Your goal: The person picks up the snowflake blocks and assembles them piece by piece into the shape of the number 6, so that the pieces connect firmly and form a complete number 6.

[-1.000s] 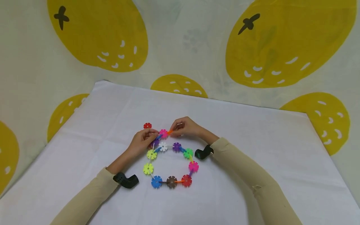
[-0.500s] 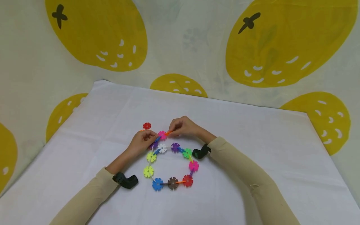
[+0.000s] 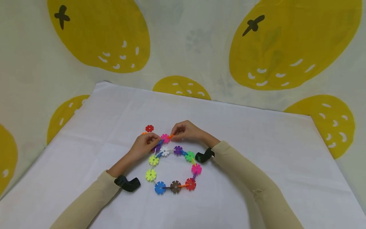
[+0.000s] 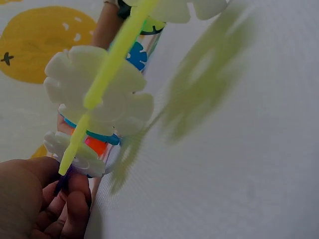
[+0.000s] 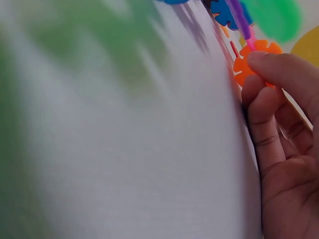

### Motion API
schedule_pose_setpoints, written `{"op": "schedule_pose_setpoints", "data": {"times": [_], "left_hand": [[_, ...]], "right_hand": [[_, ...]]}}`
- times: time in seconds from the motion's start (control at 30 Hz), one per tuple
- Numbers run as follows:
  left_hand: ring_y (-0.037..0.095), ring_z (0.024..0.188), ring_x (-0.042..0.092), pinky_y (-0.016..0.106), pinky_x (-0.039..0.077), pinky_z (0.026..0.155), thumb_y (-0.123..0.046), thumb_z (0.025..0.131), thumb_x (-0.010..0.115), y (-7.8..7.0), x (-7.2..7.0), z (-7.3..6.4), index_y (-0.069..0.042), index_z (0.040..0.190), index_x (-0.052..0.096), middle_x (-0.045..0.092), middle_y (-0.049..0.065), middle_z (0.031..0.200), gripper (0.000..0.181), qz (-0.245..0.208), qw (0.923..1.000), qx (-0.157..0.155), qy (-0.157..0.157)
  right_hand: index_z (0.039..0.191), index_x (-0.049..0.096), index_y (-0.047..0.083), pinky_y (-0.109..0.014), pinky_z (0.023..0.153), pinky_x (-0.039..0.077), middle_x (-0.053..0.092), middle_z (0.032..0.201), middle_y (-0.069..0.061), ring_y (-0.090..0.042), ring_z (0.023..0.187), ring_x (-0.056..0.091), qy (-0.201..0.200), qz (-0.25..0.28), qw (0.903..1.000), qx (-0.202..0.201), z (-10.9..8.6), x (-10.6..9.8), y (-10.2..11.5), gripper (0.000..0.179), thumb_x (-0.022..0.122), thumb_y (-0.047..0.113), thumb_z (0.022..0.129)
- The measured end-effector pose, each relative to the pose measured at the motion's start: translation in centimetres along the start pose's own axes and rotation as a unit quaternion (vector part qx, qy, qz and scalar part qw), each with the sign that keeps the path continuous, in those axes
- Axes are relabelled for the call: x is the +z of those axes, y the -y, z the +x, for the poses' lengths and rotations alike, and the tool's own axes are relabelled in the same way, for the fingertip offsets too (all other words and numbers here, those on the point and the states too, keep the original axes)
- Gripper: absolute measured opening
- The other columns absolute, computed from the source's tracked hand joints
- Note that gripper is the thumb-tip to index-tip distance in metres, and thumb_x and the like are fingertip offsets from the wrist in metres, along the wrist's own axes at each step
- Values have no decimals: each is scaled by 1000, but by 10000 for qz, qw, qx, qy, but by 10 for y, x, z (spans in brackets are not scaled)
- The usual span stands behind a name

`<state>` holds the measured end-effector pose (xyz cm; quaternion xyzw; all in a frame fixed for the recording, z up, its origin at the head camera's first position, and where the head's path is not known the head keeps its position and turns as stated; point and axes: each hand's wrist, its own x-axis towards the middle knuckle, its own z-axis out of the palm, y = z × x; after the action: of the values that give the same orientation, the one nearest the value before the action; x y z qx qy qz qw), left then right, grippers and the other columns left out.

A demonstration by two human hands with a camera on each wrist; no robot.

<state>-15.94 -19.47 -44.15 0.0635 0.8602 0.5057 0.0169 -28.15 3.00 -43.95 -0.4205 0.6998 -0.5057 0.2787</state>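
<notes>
A closed ring of joined, notched plastic snowflake discs lies on the white table, with a blue disc (image 3: 160, 188) and a brown disc (image 3: 175, 187) at its near side. From its far left corner a short branch runs to a pink disc (image 3: 165, 138). My left hand (image 3: 144, 143) pinches a purple disc (image 4: 62, 184) in that branch, next to a white disc (image 4: 75, 152). Thumb and fingers of my right hand (image 3: 187, 130) pinch an orange disc (image 5: 241, 67), which stands edge-on against the pink one; how deep their slots engage cannot be seen.
Past the left hand lie a loose red disc (image 3: 149, 128) and an orange piece (image 3: 144, 133), partly hidden by that hand. Black wrist cameras stick out from both cuffs, the right one (image 3: 204, 155) close to the green disc (image 3: 190, 156). A fruit-print cloth (image 3: 194, 47) hangs behind the table.
Both hands have shifted slightly left and toward me with the branch. The ring's left and near sides have slid a little toward me. Both grips look the same.
</notes>
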Motion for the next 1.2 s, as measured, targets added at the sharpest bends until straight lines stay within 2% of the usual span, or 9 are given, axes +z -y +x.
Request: {"op": "schedule_pose_setpoints", "data": {"times": [0.1, 0.23, 0.4, 0.57, 0.67, 0.8, 0.97, 1.2], "left_hand": [[12, 55, 54, 23, 45, 49, -17, 96, 63, -2, -5, -2, 0, 102, 70, 63, 2, 71, 19, 25, 10000, 31, -33], [15, 55, 54, 24, 45, 49, -19, 96, 63, -3, -19, -2, -1, 101, 69, 63, 6, 71, 19, 90, 9999, 2, -121], [19, 64, 55, 23, 45, 52, -18, 90, 72, -1, -42, 1, -3, 102, 69, 61, 7, 82, 19, 716, 9967, 27, -369], [20, 72, 55, 23, 47, 61, -16, 82, 80, -1, -55, 0, 0, 112, 65, 57, 12, 93, 37, 1098, 9933, -104, -348], [20, 72, 53, 24, 46, 64, -14, 79, 82, 1, -57, 0, 3, 118, 60, 55, 17, 100, 48, 1307, 9910, -202, -195], [20, 72, 53, 26, 45, 66, -10, 79, 81, 4, -57, 1, 7, 127, 54, 53, 23, 109, 58, 1398, 9899, -211, -96], [25, 83, 56, 28, 49, 73, -11, 83, 77, 8, -51, 7, 6, 127, 57, 56, 22, 109, 51, 1341, 9907, -223, -39], [29, 92, 57, 33, 51, 80, -14, 85, 76, 6, -40, 25, 1, 123, 63, 59, 17, 104, 43, 1154, 9926, -377, 39]], "right_hand": [[94, 71, -3, -23, 64, 50, 68, 87, -10, -13, 67, 56, -10, -38, 9999, 101, -1, 0, 0, 11, 73, 1, 85], [97, 71, -3, -23, 64, 50, 69, 87, -8, -14, 68, 56, 35, 13, 9998, 171, -2, -1, 1, 12, 72, 1, 86], [99, 71, -3, -23, 65, 50, 69, 88, -5, -15, 70, 56, 32, 98, 9998, 183, -5, 0, 1, 13, 72, 1, 86], [99, 70, -4, -23, 65, 50, 69, 90, -13, -14, 69, 56, 20, 163, 9997, 171, -5, 0, 0, 15, 73, 1, 86], [99, 70, -3, -22, 65, 50, 68, 91, -15, -14, 69, 56, -8, 151, 9997, 182, -4, 0, -2, 15, 73, 2, 85], [99, 71, -2, -22, 66, 50, 69, 90, -9, -14, 71, 56, -59, 145, 9997, 166, -3, 1, -3, 15, 74, 2, 85], [100, 71, -3, -22, 70, 50, 70, 91, -5, -14, 74, 58, -60, 109, 9996, 238, -6, 1, -6, 15, 73, 1, 85], [101, 71, -3, -23, 72, 51, 71, 93, -6, -15, 76, 59, -135, 125, 9997, 149, -5, 1, -6, 16, 72, 0, 85]]}}
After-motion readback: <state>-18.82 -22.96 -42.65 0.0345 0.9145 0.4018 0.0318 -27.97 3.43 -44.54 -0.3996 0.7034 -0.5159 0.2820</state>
